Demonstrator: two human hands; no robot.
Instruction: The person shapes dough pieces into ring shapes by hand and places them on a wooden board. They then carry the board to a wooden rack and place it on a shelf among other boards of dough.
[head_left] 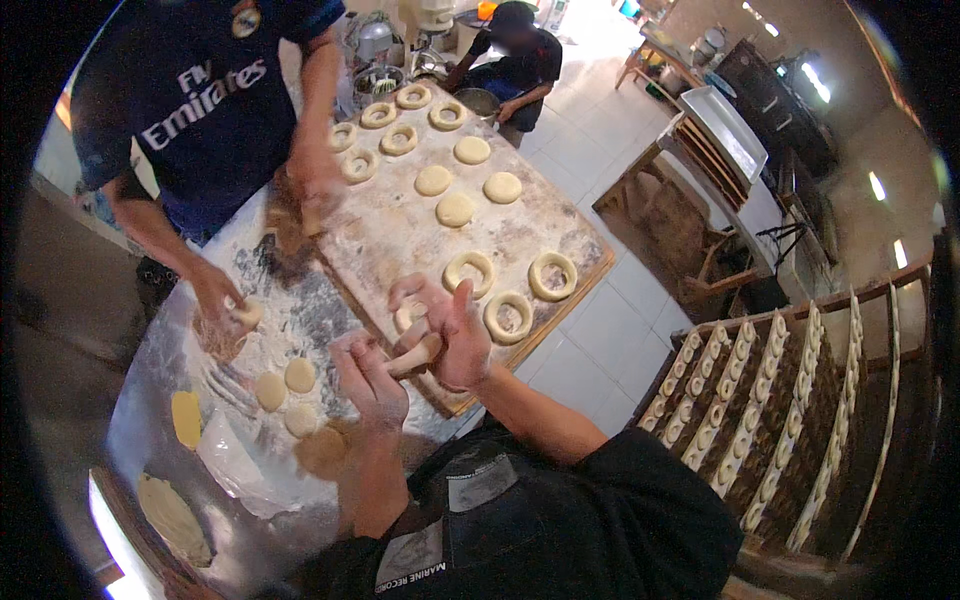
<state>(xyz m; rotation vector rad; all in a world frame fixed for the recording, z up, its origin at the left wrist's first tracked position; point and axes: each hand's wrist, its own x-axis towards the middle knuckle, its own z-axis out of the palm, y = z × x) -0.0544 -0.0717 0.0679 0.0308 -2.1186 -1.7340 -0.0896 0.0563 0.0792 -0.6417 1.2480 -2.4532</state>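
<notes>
The fingers of the left hand [372, 382] are gripping a pale, elongated piece [414, 356] above the board's [390, 228] near edge, while those of the right hand [455, 338] are curving half-open at its other end. The floured counter [160, 365] is extending leftward; the board is carrying dough rings [571, 276] and dough discs [455, 209].

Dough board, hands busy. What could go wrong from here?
1. The right hand is close beside the nearest dough ring; a bump could dent or shift it.
2. The outermost dough ring lies near the edge of the board; a knock might tip it off.
3. The pale elongated piece between the right hand and left hand might slip.
</notes>
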